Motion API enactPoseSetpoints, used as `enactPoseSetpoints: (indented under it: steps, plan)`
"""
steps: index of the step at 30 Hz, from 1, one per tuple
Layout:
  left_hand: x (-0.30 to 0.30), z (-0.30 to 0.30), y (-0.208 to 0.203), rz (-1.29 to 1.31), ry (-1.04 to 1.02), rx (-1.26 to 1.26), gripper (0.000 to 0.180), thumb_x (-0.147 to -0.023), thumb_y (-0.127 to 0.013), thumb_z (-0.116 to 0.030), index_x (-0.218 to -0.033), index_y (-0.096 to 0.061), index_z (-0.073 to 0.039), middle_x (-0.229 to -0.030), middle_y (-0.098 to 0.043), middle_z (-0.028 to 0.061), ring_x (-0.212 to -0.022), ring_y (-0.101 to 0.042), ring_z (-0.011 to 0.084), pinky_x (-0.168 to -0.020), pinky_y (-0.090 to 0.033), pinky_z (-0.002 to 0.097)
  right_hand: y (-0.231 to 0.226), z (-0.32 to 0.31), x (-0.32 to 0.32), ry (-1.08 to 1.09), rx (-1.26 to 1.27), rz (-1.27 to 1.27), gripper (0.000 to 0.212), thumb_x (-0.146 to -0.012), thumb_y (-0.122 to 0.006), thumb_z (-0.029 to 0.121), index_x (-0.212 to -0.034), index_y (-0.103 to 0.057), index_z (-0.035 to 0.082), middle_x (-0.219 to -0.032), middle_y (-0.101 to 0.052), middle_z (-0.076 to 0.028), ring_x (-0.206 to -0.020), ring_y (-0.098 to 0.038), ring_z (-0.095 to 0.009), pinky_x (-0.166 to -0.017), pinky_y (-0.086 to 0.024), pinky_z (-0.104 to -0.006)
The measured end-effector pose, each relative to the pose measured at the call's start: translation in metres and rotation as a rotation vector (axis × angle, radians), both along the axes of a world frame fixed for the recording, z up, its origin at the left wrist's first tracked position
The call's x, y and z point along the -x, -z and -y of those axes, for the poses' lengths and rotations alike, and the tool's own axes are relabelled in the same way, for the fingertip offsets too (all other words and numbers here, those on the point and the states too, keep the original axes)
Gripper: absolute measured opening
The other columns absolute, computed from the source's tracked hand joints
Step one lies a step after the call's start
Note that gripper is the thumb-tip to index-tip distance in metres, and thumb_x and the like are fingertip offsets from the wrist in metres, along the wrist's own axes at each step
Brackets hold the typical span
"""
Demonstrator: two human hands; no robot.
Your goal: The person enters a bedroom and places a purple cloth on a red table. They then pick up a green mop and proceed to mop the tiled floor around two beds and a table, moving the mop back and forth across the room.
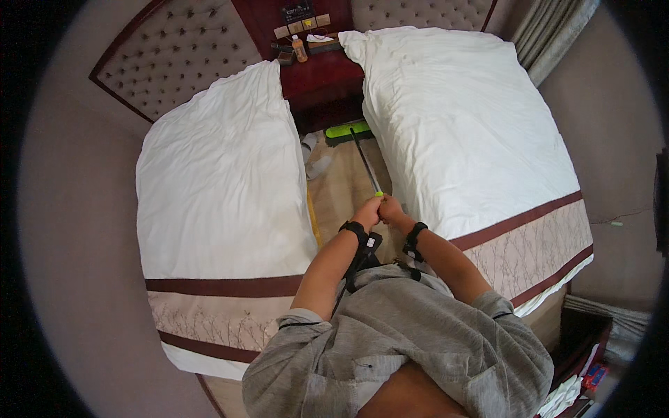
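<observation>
Both my hands are wrapped round the handle of a broom, my left hand (367, 213) beside my right hand (391, 209) at the handle's near end, where a bit of lime green shows. From there the thin metal handle runs away from me to the broom's lime green head (346, 130), which has a dark fringe along its near side. That head rests on the wooden floor (341, 172) between two beds, close to the dark base of the nightstand. Each of my wrists wears a black band.
White-covered beds stand left (216, 188) and right (463, 118), each with a patterned runner. Pale slippers (319, 168) lie on the floor by the left bed. A bottle (299, 49) and small boxes stand on the red-brown nightstand (317, 75). Curtains (557, 35) hang at the far right.
</observation>
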State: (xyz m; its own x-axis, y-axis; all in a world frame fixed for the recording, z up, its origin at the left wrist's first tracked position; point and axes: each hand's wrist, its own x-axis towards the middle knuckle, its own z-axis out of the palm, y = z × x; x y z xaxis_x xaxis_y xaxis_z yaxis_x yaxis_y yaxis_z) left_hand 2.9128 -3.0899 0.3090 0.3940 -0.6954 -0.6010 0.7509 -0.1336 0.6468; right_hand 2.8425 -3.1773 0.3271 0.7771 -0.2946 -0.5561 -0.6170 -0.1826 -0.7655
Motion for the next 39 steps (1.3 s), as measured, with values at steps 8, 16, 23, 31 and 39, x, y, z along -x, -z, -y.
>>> enactPoseSetpoints:
  steps: [8, 16, 23, 31, 39]
  plan:
    - [-0.017, 0.046, 0.044, -0.363, 0.184, -0.072, 0.021, -0.091, -0.049, -0.019, -0.099, -0.057, -0.002, -0.094, -0.062, 0.0115, -0.081, -0.061, 0.0272, -0.071, -0.051, 0.0431, -0.001, 0.019, 0.025, 0.088, 0.283, 0.196, 0.033, -0.093, -0.044, 0.02, -0.12, -0.055, 0.003, -0.083, -0.064, -0.017, -0.067, -0.061, -0.021, -0.054, -0.047, -0.0323]
    - [0.085, 0.07, 0.016, -0.612, 0.228, -0.347, 0.024, -0.091, -0.043, -0.014, -0.108, -0.045, 0.003, -0.092, -0.057, 0.0171, -0.084, -0.061, 0.0315, -0.073, -0.052, 0.0515, -0.126, -0.006, 0.2, 0.305, -0.105, -0.137, 0.048, -0.094, -0.048, 0.018, -0.141, -0.039, 0.011, -0.068, -0.05, 0.0, -0.047, -0.042, -0.007, -0.038, -0.034, -0.023]
    - [0.176, 0.051, 0.01, -0.977, 0.18, -0.585, 0.02, -0.091, -0.045, -0.009, -0.104, -0.043, 0.006, -0.097, -0.053, 0.0216, -0.088, -0.057, 0.0349, -0.077, -0.048, 0.0557, -0.218, -0.04, 0.341, 0.077, 0.197, -0.265, 0.052, -0.089, -0.058, 0.022, -0.136, -0.043, 0.006, -0.097, -0.062, -0.03, -0.094, -0.062, -0.042, -0.08, -0.05, -0.0412]
    - [0.167, 0.012, 0.033, -0.761, 0.139, -0.358, 0.015, -0.092, -0.046, -0.01, -0.098, -0.051, 0.003, -0.095, -0.057, 0.017, -0.087, -0.057, 0.0338, -0.084, -0.047, 0.0521, -0.226, -0.029, 0.302, -0.114, 0.234, -0.13, 0.05, -0.088, -0.056, 0.021, -0.134, -0.044, 0.005, -0.09, -0.063, -0.029, -0.085, -0.063, -0.041, -0.074, -0.049, -0.0441]
    - [0.049, -0.038, 0.044, -0.69, -0.16, 0.014, 0.024, -0.096, -0.05, -0.022, -0.103, -0.056, 0.001, -0.095, -0.061, 0.0127, -0.091, -0.06, 0.0265, -0.086, -0.05, 0.0398, -0.151, -0.053, 0.152, -0.046, 0.115, -0.068, 0.054, -0.09, -0.052, 0.02, -0.141, -0.036, 0.012, -0.071, -0.06, -0.015, -0.055, -0.058, -0.025, -0.05, -0.047, -0.0353]
